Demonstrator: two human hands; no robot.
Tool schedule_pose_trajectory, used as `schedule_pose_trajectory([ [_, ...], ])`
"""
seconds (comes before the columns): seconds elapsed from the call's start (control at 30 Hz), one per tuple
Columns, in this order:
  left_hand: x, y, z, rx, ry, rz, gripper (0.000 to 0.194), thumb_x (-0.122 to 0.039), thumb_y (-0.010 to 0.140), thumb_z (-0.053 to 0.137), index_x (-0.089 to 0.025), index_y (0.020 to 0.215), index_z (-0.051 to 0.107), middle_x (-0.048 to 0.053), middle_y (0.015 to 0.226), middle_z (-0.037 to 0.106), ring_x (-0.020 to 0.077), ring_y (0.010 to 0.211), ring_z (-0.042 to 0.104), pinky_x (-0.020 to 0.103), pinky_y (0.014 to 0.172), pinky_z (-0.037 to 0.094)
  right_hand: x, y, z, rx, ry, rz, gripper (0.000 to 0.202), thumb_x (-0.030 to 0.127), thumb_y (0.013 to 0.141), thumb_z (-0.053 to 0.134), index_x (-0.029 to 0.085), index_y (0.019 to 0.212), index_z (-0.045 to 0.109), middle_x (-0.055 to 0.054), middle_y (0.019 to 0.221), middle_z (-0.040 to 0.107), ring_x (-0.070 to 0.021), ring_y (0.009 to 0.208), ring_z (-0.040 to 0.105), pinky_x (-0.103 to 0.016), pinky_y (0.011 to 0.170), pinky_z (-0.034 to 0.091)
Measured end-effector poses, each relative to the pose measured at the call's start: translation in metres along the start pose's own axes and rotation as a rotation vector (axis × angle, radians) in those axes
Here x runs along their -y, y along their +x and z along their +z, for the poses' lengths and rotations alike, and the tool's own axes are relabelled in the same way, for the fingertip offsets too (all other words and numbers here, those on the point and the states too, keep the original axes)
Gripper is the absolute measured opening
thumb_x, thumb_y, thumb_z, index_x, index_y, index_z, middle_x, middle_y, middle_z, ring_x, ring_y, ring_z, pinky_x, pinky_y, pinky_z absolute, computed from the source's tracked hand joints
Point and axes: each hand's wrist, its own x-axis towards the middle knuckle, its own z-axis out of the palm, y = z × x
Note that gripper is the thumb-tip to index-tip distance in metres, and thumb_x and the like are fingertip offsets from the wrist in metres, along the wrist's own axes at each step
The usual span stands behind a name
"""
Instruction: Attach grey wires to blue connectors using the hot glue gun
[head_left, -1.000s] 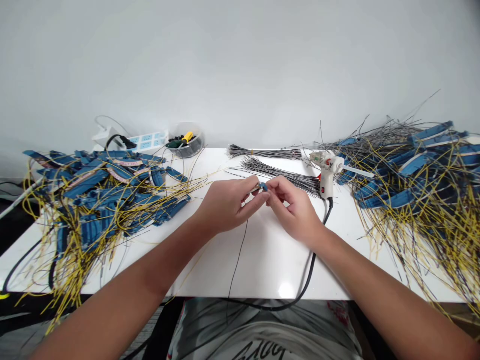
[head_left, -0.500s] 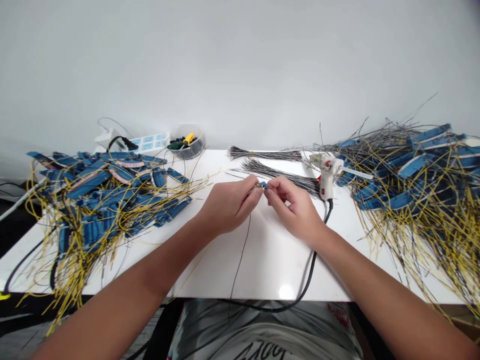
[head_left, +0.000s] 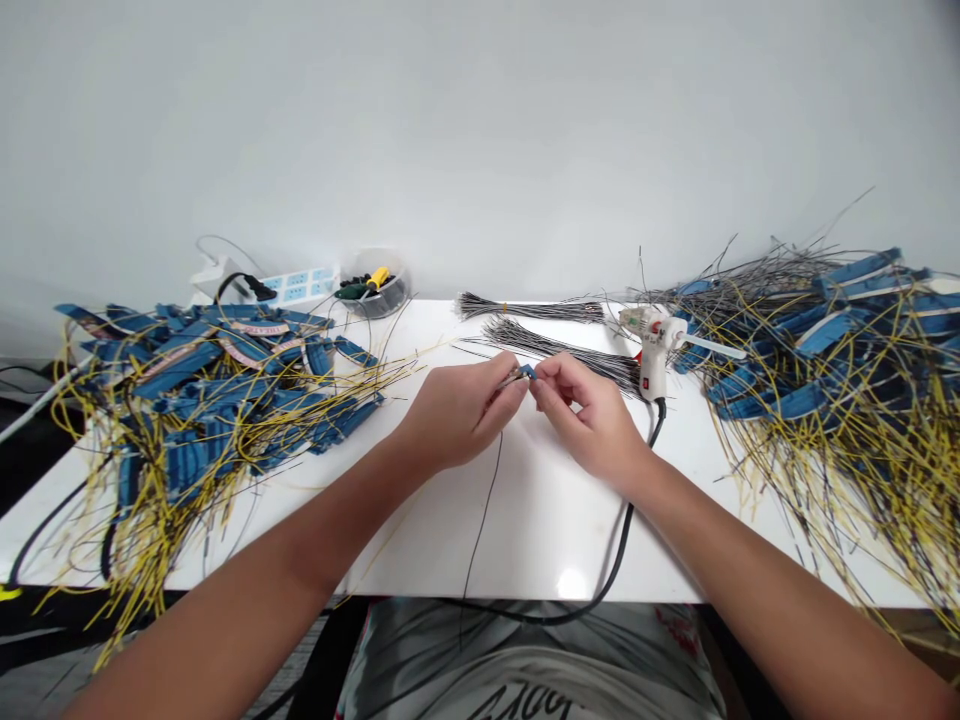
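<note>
Blue connector point(head_left: 529, 371) pinched between both hands, left hand point(head_left: 457, 410) fingers narrow, right hand point(head_left: 589, 415) fingers pinched, thin black wire point(head_left: 480, 520) dangling.

Two hands are seen, the left hand point(head_left: 457, 412) and the right hand point(head_left: 592, 415). Two heaps of blue pieces with yellow wires are counted, a left heap point(head_left: 202, 385) and a right heap point(head_left: 832, 350). Two bundles of grey wires point(head_left: 551, 325), one glue gun point(head_left: 654, 340), one power strip point(head_left: 300, 285) and one clear bowl point(head_left: 373, 283) are counted.
</note>
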Motion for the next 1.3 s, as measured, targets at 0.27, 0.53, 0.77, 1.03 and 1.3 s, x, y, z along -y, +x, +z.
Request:
schedule_pose_trajectory([
  [0.27,0.0033,-0.0014,0.0034,0.009,-0.013,-0.004,0.037,-0.049,0.108,0.043,-0.021,0.084,0.043,-0.005,0.065,0.050,0.0121,0.056,0.042,0.029,0.058,0.027,-0.0003,-0.0016,0.0006,0.015,0.011,0.014,0.023,0.044,0.106,0.055,0.022,0.101,0.060,-0.002,0.082,0.057,-0.0152,0.073,0.052,-0.027,0.058,0.033],
  [0.53,0.0012,-0.0004,0.0024,-0.033,0.014,0.027,0.038,-0.046,0.110,0.040,-0.020,0.083,0.047,-0.003,0.068,0.057,0.0125,0.056,0.044,0.029,0.059,0.027,-0.0022,-0.0018,0.0025,-0.004,0.041,0.015,0.027,0.049,0.104,0.057,0.022,0.101,0.061,-0.004,0.084,0.061,-0.0171,0.077,0.056,-0.028,0.060,0.037],
  [0.77,0.0018,-0.0007,0.0030,-0.033,-0.001,0.023,0.038,-0.045,0.111,0.040,-0.020,0.084,0.049,-0.003,0.069,0.056,0.0121,0.059,0.045,0.029,0.060,0.028,-0.0033,-0.0021,0.0041,-0.011,0.082,0.015,0.027,0.048,0.105,0.058,0.021,0.103,0.062,-0.004,0.084,0.061,-0.0171,0.078,0.057,-0.029,0.063,0.039],
  [1.03,0.0014,-0.0008,0.0039,-0.036,-0.016,0.012,0.040,-0.045,0.111,0.040,-0.019,0.083,0.050,-0.004,0.068,0.054,0.0117,0.058,0.043,0.029,0.059,0.027,-0.0021,-0.0033,0.0053,-0.007,0.101,0.012,0.024,0.044,0.106,0.058,0.021,0.102,0.062,-0.003,0.083,0.061,-0.0159,0.077,0.057,-0.028,0.063,0.040],
  [1.3,0.0016,-0.0011,0.0041,-0.046,-0.029,0.012,0.039,-0.045,0.111,0.041,-0.019,0.083,0.052,-0.004,0.066,0.054,0.0115,0.057,0.043,0.029,0.059,0.027,-0.0026,-0.0019,0.0060,-0.014,0.109,0.002,0.023,0.043,0.105,0.059,0.021,0.102,0.063,-0.002,0.083,0.061,-0.0162,0.078,0.058,-0.029,0.066,0.041],
])
